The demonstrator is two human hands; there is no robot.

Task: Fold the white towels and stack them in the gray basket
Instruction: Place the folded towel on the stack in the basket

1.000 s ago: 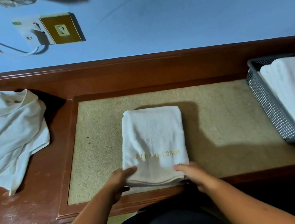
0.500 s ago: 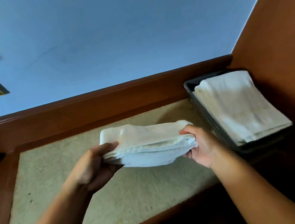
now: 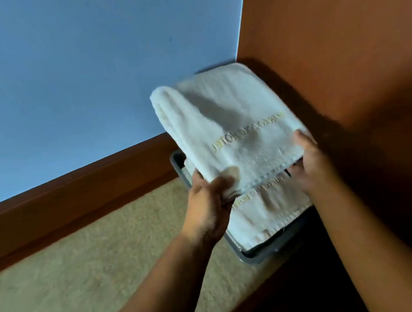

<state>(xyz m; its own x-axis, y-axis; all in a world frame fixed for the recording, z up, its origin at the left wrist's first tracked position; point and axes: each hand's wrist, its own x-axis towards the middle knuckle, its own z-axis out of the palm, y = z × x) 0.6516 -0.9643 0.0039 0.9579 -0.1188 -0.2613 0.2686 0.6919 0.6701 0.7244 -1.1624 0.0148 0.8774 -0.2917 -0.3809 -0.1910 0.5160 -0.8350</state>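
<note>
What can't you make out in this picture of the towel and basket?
Head view:
- Gray plastic basket: mostly covered by towels; only near rim shows.
- White towel lying in it: any beneath are hidden.
- Gold lettering on the held folded white towel: motion-blurred, unreadable.
- Left hand and right hand: fingers under the towel hidden.

Both bare forearms reach forward from the lower edge of the view, angled toward the right. The left hand [image 3: 209, 201] pinches the near left corner of the folded towel [image 3: 226, 117], with the thumb on top and the fingers curled beneath. The right hand [image 3: 310, 167] grips the near right edge the same way, thumb above and fingers hidden under the cloth.
</note>
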